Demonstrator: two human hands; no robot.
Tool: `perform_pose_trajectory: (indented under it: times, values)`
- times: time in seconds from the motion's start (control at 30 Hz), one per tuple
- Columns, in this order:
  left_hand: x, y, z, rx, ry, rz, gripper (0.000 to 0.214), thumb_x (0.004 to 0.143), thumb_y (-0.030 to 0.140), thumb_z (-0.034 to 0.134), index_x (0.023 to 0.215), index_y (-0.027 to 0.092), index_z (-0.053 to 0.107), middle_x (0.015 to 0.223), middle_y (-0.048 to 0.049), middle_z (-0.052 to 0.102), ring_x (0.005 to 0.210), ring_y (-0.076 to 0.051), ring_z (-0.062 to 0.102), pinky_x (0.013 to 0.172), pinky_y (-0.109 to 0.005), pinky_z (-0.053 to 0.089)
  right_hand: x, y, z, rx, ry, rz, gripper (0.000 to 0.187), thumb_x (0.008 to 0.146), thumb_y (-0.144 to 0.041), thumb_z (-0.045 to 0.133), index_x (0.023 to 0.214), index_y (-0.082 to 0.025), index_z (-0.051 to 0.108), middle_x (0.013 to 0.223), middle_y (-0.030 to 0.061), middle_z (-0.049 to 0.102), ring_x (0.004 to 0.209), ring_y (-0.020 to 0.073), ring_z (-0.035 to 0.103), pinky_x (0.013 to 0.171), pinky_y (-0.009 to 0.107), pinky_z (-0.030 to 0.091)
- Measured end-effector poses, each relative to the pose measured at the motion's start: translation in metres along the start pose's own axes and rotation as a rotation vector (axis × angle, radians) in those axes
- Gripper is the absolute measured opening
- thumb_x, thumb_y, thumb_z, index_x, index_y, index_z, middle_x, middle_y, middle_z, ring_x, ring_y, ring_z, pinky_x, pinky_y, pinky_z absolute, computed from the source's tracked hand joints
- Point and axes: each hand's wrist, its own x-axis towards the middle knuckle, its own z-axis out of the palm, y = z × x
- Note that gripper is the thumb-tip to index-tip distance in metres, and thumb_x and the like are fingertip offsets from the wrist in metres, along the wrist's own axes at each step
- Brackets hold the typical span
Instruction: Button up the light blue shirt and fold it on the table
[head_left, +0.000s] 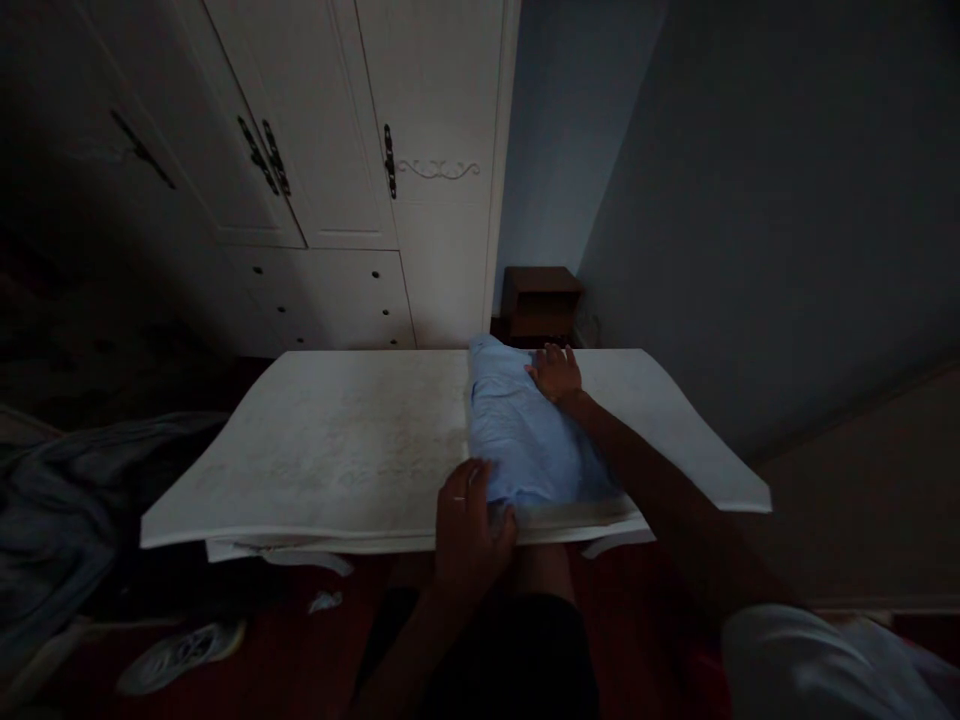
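Observation:
A light blue folded cloth [517, 430], perhaps a garment, lies on the white table [337, 440], right of its middle. My left hand [471, 525] is at the cloth's near left corner by the table's front edge, thumb and fingers closed on that corner. A thin ring shows on one of its fingers. Near the far right side of the cloth, my right hand [556, 373] rests palm down, its fingers spread over the fabric. My right forearm passes over the cloth's right edge and hides part of it.
A white wardrobe [450, 250] with dark handles stands beyond the table. A small brown cabinet [544, 300] is in the far corner beside the grey wall [787, 200]. Grey fabric [60, 510] lies at the left. A shoe [184, 655] is on the red floor.

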Motion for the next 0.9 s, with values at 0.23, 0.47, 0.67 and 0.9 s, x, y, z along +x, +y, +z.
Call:
perform_pose_trajectory:
  times: [0.23,0.47,0.67,0.9]
  values:
    - [0.013,-0.018,0.014,0.064,-0.203,0.024,0.063,0.084,0.030,0.059,0.141,0.011,0.038,0.146,-0.0220,0.042,0.135,-0.032,0.042,0.107,-0.049,0.043,-0.038,-0.042,-0.029,0.083,0.046,-0.011,0.066,0.100,-0.050,0.025,0.146,-0.005,0.035,0.152,0.0232,0.035,0.142,0.0324,0.029,0.116,0.050,0.018]
    - [0.029,-0.023,0.013,0.104,-0.245,0.164,0.065,0.089,0.035,0.057,0.146,0.013,0.034,0.153,-0.0211,0.033,0.144,-0.031,0.030,0.113,-0.047,0.036,-0.106,-0.029,-0.024,0.062,-0.033,-0.106,0.067,0.100,-0.053,0.022,0.143,-0.006,0.041,0.151,0.0236,0.036,0.141,0.0302,0.033,0.115,0.045,0.024]
    - [0.024,-0.043,0.016,0.217,-0.362,0.345,0.058,0.089,0.005,0.043,0.144,0.019,0.041,0.153,-0.0118,0.038,0.145,-0.024,0.026,0.115,-0.042,0.035,-0.108,-0.016,-0.018,0.062,-0.068,-0.055,0.059,0.102,-0.049,0.021,0.138,-0.011,0.048,0.147,0.0202,0.044,0.138,0.0287,0.038,0.111,0.048,0.030]
    - [0.022,-0.054,0.006,0.179,-0.399,0.518,0.056,0.092,0.005,0.044,0.140,0.033,0.046,0.156,-0.0078,0.032,0.147,-0.022,0.020,0.117,-0.051,0.025,-0.110,-0.005,-0.012,0.151,-0.081,-0.089,0.057,0.101,-0.048,0.026,0.142,-0.012,0.046,0.150,0.0193,0.041,0.141,0.0282,0.034,0.113,0.049,0.029]
